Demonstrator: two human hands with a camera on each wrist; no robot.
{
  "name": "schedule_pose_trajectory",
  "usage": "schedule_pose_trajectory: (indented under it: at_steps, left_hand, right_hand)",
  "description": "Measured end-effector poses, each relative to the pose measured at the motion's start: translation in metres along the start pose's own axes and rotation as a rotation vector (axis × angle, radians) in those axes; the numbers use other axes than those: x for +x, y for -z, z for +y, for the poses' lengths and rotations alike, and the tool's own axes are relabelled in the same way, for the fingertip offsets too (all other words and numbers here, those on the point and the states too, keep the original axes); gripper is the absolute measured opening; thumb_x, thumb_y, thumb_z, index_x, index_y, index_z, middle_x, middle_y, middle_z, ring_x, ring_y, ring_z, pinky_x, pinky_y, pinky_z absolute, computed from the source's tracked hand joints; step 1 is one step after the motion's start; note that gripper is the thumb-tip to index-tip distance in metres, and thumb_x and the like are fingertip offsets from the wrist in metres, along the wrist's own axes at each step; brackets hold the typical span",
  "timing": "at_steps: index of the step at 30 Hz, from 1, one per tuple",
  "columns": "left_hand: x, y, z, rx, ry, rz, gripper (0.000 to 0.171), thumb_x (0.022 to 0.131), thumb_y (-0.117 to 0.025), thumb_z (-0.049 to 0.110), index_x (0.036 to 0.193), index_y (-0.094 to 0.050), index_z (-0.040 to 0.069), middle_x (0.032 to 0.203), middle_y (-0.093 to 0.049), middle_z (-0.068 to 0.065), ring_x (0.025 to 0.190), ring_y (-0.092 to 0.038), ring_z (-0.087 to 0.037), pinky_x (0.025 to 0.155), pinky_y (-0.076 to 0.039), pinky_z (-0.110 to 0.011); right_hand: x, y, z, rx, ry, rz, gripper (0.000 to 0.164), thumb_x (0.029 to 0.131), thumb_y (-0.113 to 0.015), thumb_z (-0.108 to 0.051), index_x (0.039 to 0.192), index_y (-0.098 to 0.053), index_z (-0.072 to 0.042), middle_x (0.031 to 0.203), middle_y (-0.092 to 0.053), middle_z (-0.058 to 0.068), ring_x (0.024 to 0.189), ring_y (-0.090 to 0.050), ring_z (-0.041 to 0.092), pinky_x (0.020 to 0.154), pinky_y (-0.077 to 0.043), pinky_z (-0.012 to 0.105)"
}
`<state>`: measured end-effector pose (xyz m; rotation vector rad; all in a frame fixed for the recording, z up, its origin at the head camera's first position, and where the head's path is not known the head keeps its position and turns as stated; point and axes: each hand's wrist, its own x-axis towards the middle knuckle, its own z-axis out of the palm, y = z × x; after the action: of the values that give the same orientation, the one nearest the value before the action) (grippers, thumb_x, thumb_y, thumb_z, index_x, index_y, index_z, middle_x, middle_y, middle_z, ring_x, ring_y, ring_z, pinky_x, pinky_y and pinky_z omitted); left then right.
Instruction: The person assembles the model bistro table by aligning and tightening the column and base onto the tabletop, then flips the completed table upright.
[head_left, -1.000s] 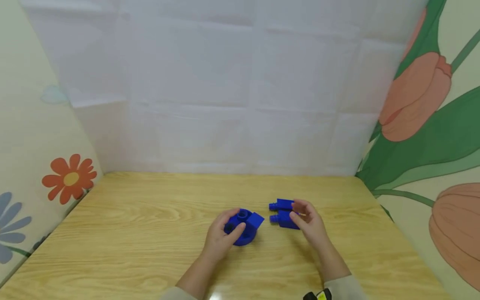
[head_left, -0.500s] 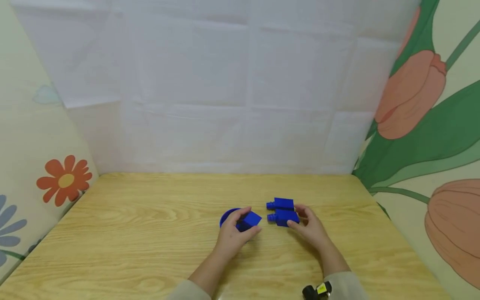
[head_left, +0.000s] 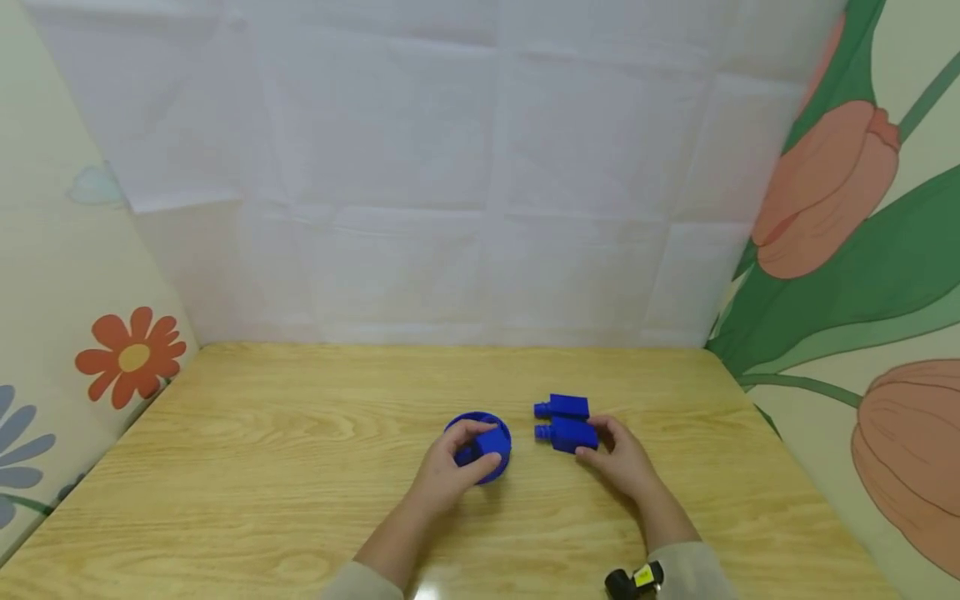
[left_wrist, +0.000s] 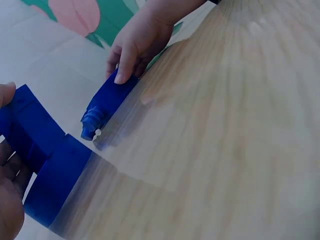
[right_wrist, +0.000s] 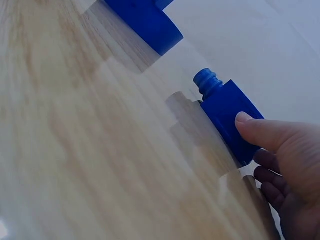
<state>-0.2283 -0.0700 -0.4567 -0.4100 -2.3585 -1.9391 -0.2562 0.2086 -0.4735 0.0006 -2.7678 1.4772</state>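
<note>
In the head view my left hand (head_left: 450, 471) grips a blue block (head_left: 491, 446) between thumb and forefinger, close over a round blue base (head_left: 507, 467) with a raised rim. The left wrist view shows the held block (left_wrist: 37, 120) tilted beside the wall of the base (left_wrist: 57, 182). To the right, two blue blocks with threaded necks lie side by side, necks pointing left. My right hand (head_left: 618, 458) pinches the nearer block (head_left: 573, 435) at its right end; its thumb lies on the face in the right wrist view. The farther block (head_left: 570, 406) sits just behind it.
A wood-grain table (head_left: 300, 500) lies under everything. White sheeting (head_left: 420, 167) hangs at its back edge, and flower-patterned walls (head_left: 825, 217) flank both sides. A black device with a yellow label (head_left: 636, 581) is on the right sleeve.
My left hand shifted right onto the block, then moved left, bringing the block from the base's right side to over its middle. My right hand moved slightly down at the nearer block's end.
</note>
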Motion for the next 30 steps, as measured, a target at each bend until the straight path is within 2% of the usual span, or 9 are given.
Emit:
schedule_pose_trajectory:
  at_steps: [3, 5, 9, 11, 13, 17, 21, 27, 30]
  left_hand:
    - [-0.001, 0.008, -0.002, 0.030, 0.005, 0.006, 0.032, 0.086, -0.074, 0.013, 0.118, -0.068, 0.014, 0.126, -0.065, -0.016, 0.121, -0.057, -0.032, 0.103, -0.044, -0.054]
    - [-0.002, 0.013, -0.004, 0.026, -0.008, 0.004, 0.033, 0.087, -0.073, 0.012, 0.120, -0.068, 0.011, 0.125, -0.065, -0.017, 0.118, -0.058, -0.028, 0.102, -0.046, -0.050]
    - [-0.003, 0.021, -0.006, -0.031, -0.082, -0.007, 0.034, 0.091, -0.064, 0.006, 0.124, -0.064, 0.000, 0.126, -0.063, -0.022, 0.111, -0.057, -0.009, 0.099, -0.046, -0.029]
    - [-0.004, 0.022, -0.007, -0.064, -0.111, 0.006, 0.035, 0.091, -0.059, 0.002, 0.125, -0.061, -0.005, 0.126, -0.062, -0.025, 0.107, -0.055, -0.001, 0.095, -0.044, -0.019]
    - [-0.005, 0.022, -0.008, -0.079, -0.122, 0.037, 0.035, 0.091, -0.057, 0.000, 0.125, -0.061, -0.007, 0.125, -0.062, -0.026, 0.105, -0.054, 0.002, 0.094, -0.042, -0.015]
    - [-0.005, 0.018, -0.006, 0.000, -0.078, 0.128, 0.034, 0.088, -0.067, 0.006, 0.121, -0.065, 0.001, 0.121, -0.065, -0.019, 0.104, -0.056, -0.006, 0.096, -0.043, -0.023]
    - [-0.003, 0.011, -0.004, 0.078, -0.028, 0.178, 0.043, 0.079, -0.081, 0.015, 0.119, -0.066, 0.008, 0.123, -0.061, -0.015, 0.110, -0.055, -0.022, 0.097, -0.044, -0.038]
    - [-0.003, 0.008, -0.004, 0.135, -0.014, 0.208, 0.047, 0.078, -0.083, 0.021, 0.121, -0.066, 0.010, 0.123, -0.054, -0.014, 0.112, -0.053, -0.028, 0.096, -0.044, -0.041]
    - [-0.003, 0.008, -0.005, 0.117, -0.012, 0.218, 0.049, 0.077, -0.083, 0.018, 0.123, -0.066, 0.008, 0.121, -0.053, -0.014, 0.111, -0.053, -0.027, 0.098, -0.044, -0.043]
  right_hand:
    - [-0.001, 0.000, 0.000, -0.023, -0.002, -0.002, 0.052, 0.087, -0.075, -0.021, 0.132, -0.053, -0.005, 0.142, -0.051, 0.022, 0.136, -0.044, 0.041, 0.113, -0.036, 0.052]
    - [-0.001, 0.000, 0.000, -0.036, -0.004, -0.008, 0.053, 0.087, -0.075, -0.022, 0.133, -0.053, -0.006, 0.142, -0.051, 0.021, 0.135, -0.045, 0.040, 0.112, -0.037, 0.052]
    - [-0.002, 0.000, -0.001, -0.074, 0.006, -0.012, 0.053, 0.087, -0.075, -0.023, 0.133, -0.054, -0.006, 0.140, -0.053, 0.021, 0.133, -0.047, 0.041, 0.110, -0.039, 0.053]
    - [-0.003, 0.000, -0.002, -0.088, 0.010, -0.011, 0.052, 0.087, -0.075, -0.024, 0.131, -0.055, -0.006, 0.140, -0.054, 0.021, 0.132, -0.048, 0.041, 0.110, -0.040, 0.053]
    - [-0.004, 0.000, -0.003, -0.095, 0.019, -0.005, 0.051, 0.087, -0.075, -0.025, 0.130, -0.057, -0.005, 0.138, -0.055, 0.021, 0.131, -0.049, 0.041, 0.109, -0.041, 0.053]
    - [-0.006, -0.002, -0.006, -0.060, 0.035, 0.024, 0.048, 0.087, -0.075, -0.024, 0.127, -0.059, -0.006, 0.132, -0.059, 0.018, 0.124, -0.055, 0.037, 0.105, -0.044, 0.052]
    - [-0.008, -0.006, -0.013, 0.058, 0.071, 0.048, 0.042, 0.087, -0.074, -0.017, 0.125, -0.059, -0.005, 0.124, -0.062, 0.017, 0.115, -0.059, 0.032, 0.099, -0.049, 0.048]
    - [-0.010, -0.015, -0.028, 0.238, 0.122, 0.042, 0.039, 0.089, -0.071, -0.007, 0.122, -0.054, 0.000, 0.132, -0.057, 0.024, 0.124, -0.053, 0.039, 0.105, -0.044, 0.052]
    - [-0.011, -0.019, -0.037, 0.295, 0.134, 0.043, 0.039, 0.089, -0.069, -0.003, 0.123, -0.051, 0.003, 0.136, -0.054, 0.027, 0.129, -0.050, 0.041, 0.108, -0.042, 0.053]
